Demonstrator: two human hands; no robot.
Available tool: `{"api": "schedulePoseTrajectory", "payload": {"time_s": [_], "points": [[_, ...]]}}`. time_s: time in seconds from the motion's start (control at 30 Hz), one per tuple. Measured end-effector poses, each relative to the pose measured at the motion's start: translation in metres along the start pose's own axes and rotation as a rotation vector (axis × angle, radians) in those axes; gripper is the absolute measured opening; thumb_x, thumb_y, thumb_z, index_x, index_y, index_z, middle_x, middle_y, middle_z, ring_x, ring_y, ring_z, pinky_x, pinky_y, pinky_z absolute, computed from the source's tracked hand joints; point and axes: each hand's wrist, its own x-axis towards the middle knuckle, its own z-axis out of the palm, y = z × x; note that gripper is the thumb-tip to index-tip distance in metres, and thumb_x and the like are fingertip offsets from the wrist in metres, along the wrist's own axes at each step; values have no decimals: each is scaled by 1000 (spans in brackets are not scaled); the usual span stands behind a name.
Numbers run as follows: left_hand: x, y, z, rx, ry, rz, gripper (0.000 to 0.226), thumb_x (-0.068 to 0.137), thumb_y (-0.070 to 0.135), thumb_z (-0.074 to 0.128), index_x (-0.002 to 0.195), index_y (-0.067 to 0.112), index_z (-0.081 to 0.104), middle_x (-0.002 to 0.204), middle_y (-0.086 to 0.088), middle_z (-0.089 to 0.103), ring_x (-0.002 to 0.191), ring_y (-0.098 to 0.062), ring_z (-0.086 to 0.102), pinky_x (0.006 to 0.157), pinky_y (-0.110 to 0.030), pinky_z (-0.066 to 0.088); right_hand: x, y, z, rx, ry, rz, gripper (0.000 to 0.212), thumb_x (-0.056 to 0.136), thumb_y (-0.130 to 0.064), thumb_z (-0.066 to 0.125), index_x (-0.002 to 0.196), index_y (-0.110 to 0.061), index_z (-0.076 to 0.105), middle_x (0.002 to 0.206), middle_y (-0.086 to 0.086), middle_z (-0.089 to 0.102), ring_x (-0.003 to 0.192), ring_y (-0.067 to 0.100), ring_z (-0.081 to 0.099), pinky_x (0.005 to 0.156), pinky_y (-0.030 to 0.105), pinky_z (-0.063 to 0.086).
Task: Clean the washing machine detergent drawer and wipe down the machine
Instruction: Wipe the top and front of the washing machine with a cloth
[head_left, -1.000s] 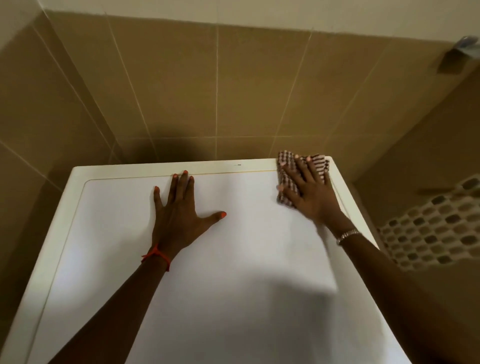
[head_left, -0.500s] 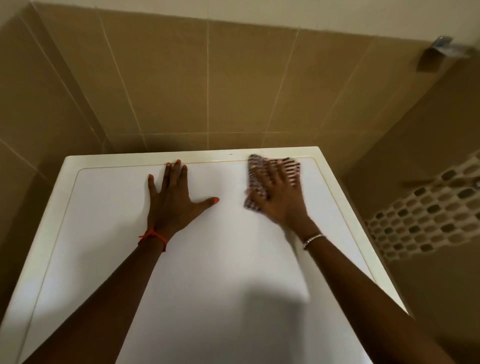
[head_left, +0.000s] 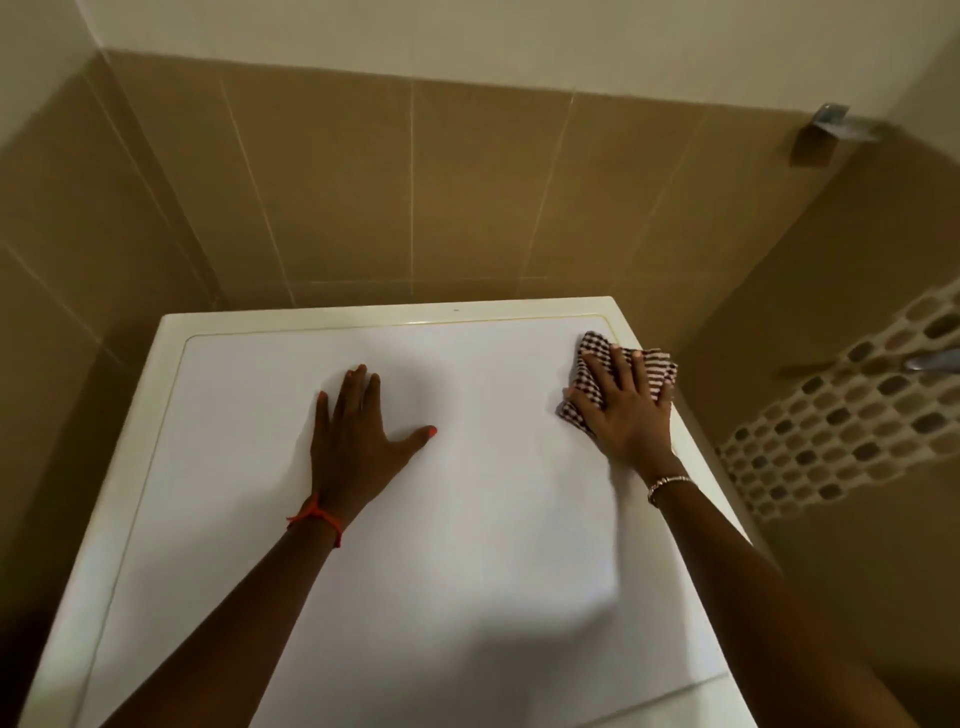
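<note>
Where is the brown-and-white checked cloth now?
Head view: the checked cloth lies under the right hand, at the white machine top's far right corner.

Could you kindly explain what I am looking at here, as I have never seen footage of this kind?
There is no robot here. A person wears a wide-angle camera on the head, looking forward and down, so you see their own two arms reaching away from you. The white surface is the top of a washing machine, which stands in a corner of brown tiled wall. The left hand rests flat on the top with fingers spread and holds nothing. The right hand presses a checked cloth against the top near its far right corner, as for wiping. The detergent drawer is not in view.
</note>
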Motion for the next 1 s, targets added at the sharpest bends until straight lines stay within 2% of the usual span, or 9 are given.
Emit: {"api": "schedulePoseTrajectory", "payload": {"time_s": [0.17, 0.3, 0.43, 0.5, 0.63, 0.77, 0.83, 0.9, 1.0], "points": [[-29, -1, -2, -51, 33, -8, 92, 78, 59, 57, 144, 3, 26, 155, -9, 18, 145, -20, 11, 118, -37, 5, -59, 17, -3, 13, -77, -236, 80, 72, -83, 2, 143, -47, 14, 157, -11, 9, 144, 11, -2, 115, 48, 7], [-46, -3, -2, -43, 45, -3, 92, 77, 60, 59, 142, 2, 30, 154, -10, 22, 144, -21, 14, 118, -38, 7, -79, 48, -9, -5, 35, -69, 78, 74, -82, 13, 142, -45, 25, 156, -5, 15, 145, 14, 6, 113, 47, 14], [-63, -2, -2, -66, 58, 4, 91, 76, 58, 62, 141, 1, 32, 153, -11, 24, 144, -22, 16, 117, -38, 8, -52, 42, -12, 59, -18, 122, 72, 82, -71, 36, 145, -41, 20, 158, 5, 8, 145, 24, 4, 115, 51, 14], [-73, -1, -2, -69, 60, 16, 91, 76, 57, 62, 141, 2, 32, 153, -10, 23, 144, -21, 16, 117, -36, 6, -41, 32, -12, 44, -44, 163, 75, 81, -74, 31, 146, -39, 19, 157, 7, 8, 144, 27, 4, 115, 52, 9], [-89, 1, -1, -50, 60, 21, 95, 71, 65, 48, 140, 1, 35, 151, -11, 28, 143, -22, 21, 116, -37, 10, -62, -9, -3, -3, -41, -73, 84, 71, -75, 8, 145, -38, 22, 157, 3, 12, 145, 23, 5, 113, 49, -1], [-97, 4, -7, -52, 35, 34, 91, 77, 61, 57, 141, 1, 32, 153, -11, 25, 144, -21, 18, 117, -38, 8, -124, -55, 5, 45, -6, -423, 71, 84, -74, 17, 139, -35, 39, 150, 6, 32, 141, 28, 23, 112, 53, 14], [-102, 4, -10, -60, 16, 32, 90, 78, 56, 61, 143, 2, 29, 154, -10, 22, 144, -20, 15, 118, -37, 6, -157, -54, 8, 35, -18, -527, 66, 85, -73, 20, 140, -39, 35, 152, 3, 29, 143, 25, 19, 114, 51, 11], [-109, 4, -14, -62, 13, 34, 90, 78, 55, 60, 143, 3, 28, 154, -9, 20, 144, -20, 14, 117, -36, 5, -181, -37, 8, 50, -9, -528, 63, 86, -72, 23, 140, -42, 32, 153, 0, 26, 144, 22, 16, 115, 49, 11], [-121, 3, -15, -66, 6, 37, 90, 79, 57, 59, 144, 5, 25, 155, -7, 17, 145, -16, 10, 117, -32, 1, -189, -14, 0, 67, 10, -381, 68, 83, -76, 16, 142, -43, 23, 153, -8, 16, 144, 18, 12, 115, 47, 7]]}}
